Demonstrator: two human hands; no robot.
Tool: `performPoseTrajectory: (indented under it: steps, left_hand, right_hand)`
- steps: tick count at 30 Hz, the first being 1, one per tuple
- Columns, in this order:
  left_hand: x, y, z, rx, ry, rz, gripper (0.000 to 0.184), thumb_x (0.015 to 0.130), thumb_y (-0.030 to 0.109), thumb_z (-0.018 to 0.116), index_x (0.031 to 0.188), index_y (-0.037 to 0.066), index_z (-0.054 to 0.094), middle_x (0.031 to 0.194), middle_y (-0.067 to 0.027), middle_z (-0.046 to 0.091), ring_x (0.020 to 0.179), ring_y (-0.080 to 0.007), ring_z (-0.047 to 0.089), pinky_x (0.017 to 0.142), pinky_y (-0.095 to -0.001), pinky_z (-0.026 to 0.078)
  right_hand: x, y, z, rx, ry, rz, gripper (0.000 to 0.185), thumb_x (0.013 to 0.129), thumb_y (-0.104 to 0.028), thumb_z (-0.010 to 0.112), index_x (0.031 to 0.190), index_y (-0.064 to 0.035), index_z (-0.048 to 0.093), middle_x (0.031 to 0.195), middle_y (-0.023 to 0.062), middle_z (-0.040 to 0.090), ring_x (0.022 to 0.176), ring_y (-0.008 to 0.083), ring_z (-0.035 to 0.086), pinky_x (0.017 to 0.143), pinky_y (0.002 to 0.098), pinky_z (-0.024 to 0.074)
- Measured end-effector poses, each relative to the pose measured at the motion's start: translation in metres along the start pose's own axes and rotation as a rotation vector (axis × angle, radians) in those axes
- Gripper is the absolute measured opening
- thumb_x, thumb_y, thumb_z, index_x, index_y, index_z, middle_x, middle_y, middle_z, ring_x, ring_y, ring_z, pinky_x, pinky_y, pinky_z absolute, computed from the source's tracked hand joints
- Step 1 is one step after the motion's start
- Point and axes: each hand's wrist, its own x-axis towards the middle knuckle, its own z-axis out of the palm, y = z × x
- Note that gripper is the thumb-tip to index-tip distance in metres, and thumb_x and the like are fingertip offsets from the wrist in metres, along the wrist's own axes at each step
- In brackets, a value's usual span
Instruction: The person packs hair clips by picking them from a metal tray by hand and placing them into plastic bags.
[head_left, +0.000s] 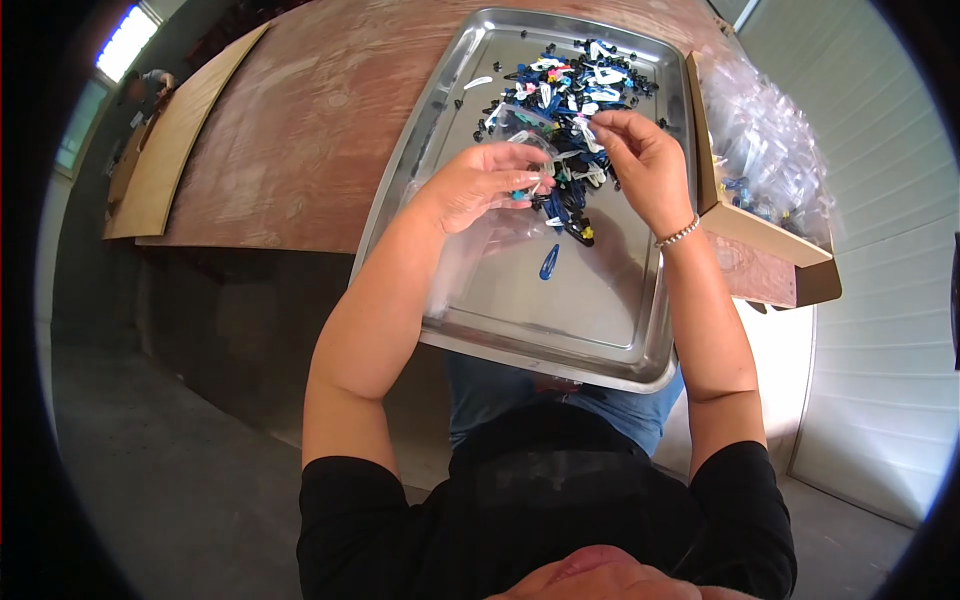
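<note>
A metal tray (500,335) holds a heap of snap hair clips (565,100) in blue, white and black, with small black pieces among them. My left hand (487,184) is closed on a clear plastic bag (522,128) over the heap's left side; a few small items show at its fingers. Over the heap's right side, my right hand (645,165) pinches a white hair clip (588,134) between thumb and forefinger. A single blue snap clip (549,262) lies apart, nearer to me. More clear plastic (470,255) lies on the tray below my left hand.
Right of the tray stands a cardboard box (770,232) full of filled clear bags (765,140). The tray rests on a wooden table (290,120), its near edge towards my lap. Another person (150,85) is in the far left background.
</note>
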Motion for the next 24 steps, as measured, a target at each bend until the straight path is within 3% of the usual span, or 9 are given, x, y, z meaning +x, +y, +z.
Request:
performPoseTrajectory:
  steps: [2, 8, 10, 11, 17, 20, 24]
  left_hand:
    - [-0.001, 0.001, -0.001, -0.102, 0.041, 0.023, 0.033, 0.087, 0.017, 0.062, 0.118, 0.008, 0.057, 0.108, -0.0062, 0.063, 0.104, -0.0165, 0.059, 0.086, -0.032, 0.045]
    - [0.0, 0.003, -0.003, -0.161, 0.114, 0.038, 0.034, 0.091, 0.024, 0.057, 0.12, 0.007, 0.055, 0.11, -0.0087, 0.062, 0.104, -0.0161, 0.058, 0.086, -0.0326, 0.047]
    - [-0.001, 0.005, -0.003, -0.2, 0.139, 0.063, 0.035, 0.091, 0.023, 0.056, 0.121, 0.005, 0.054, 0.11, -0.0097, 0.062, 0.104, -0.0166, 0.059, 0.085, -0.0318, 0.049]
    - [-0.001, 0.007, -0.002, -0.2, 0.163, 0.051, 0.035, 0.091, 0.023, 0.055, 0.121, 0.005, 0.054, 0.11, -0.0104, 0.062, 0.103, -0.017, 0.059, 0.084, -0.031, 0.05]
    - [-0.003, 0.007, -0.002, -0.131, 0.16, 0.037, 0.033, 0.091, 0.022, 0.056, 0.119, 0.005, 0.056, 0.108, -0.0088, 0.062, 0.102, -0.0162, 0.059, 0.085, -0.0313, 0.049]
    - [-0.004, 0.007, 0.001, -0.109, 0.192, 0.025, 0.033, 0.09, 0.022, 0.057, 0.119, 0.007, 0.056, 0.107, -0.0071, 0.063, 0.1, -0.0153, 0.059, 0.085, -0.0305, 0.048]
    - [-0.003, 0.006, -0.003, -0.093, 0.177, 0.019, 0.032, 0.089, 0.022, 0.058, 0.118, 0.008, 0.057, 0.106, -0.0062, 0.063, 0.099, -0.0146, 0.059, 0.085, -0.0298, 0.047]
  right_hand:
    - [-0.001, 0.009, -0.008, -0.261, -0.163, 0.122, 0.014, 0.086, -0.007, 0.063, 0.098, 0.0008, 0.065, 0.085, 0.0012, 0.067, 0.074, 0.0048, 0.058, 0.063, 0.0207, 0.0461]
    - [-0.01, 0.022, -0.008, -0.511, -0.452, 0.059, 0.018, 0.074, -0.011, 0.069, 0.09, -0.0021, 0.065, 0.074, 0.0114, 0.066, 0.069, 0.021, 0.064, 0.064, 0.0304, 0.0489]
    - [-0.014, 0.013, -0.002, -0.728, -0.477, 0.038, 0.016, 0.075, -0.019, 0.068, 0.083, -0.0053, 0.066, 0.078, 0.0131, 0.066, 0.076, 0.0297, 0.064, 0.069, 0.0393, 0.05]
    - [-0.013, 0.012, 0.001, -0.858, -0.52, 0.084, 0.023, 0.075, -0.023, 0.069, 0.09, -0.0061, 0.064, 0.084, 0.0141, 0.066, 0.083, 0.0317, 0.063, 0.074, 0.0416, 0.0498]
    - [-0.016, 0.025, 0.004, -0.803, -0.49, 0.038, 0.026, 0.076, -0.021, 0.067, 0.097, -0.006, 0.062, 0.095, 0.015, 0.064, 0.088, 0.0318, 0.062, 0.077, 0.0413, 0.0496]
    - [-0.018, 0.023, 0.005, -0.953, -0.4, 0.01, 0.028, 0.075, -0.014, 0.067, 0.101, -0.0064, 0.061, 0.092, 0.0143, 0.063, 0.086, 0.0313, 0.062, 0.074, 0.0393, 0.0492]
    - [-0.018, 0.021, 0.01, -0.815, -0.309, -0.013, 0.024, 0.075, -0.011, 0.065, 0.098, -0.0076, 0.063, 0.092, 0.0133, 0.061, 0.088, 0.0309, 0.061, 0.076, 0.0396, 0.0493]
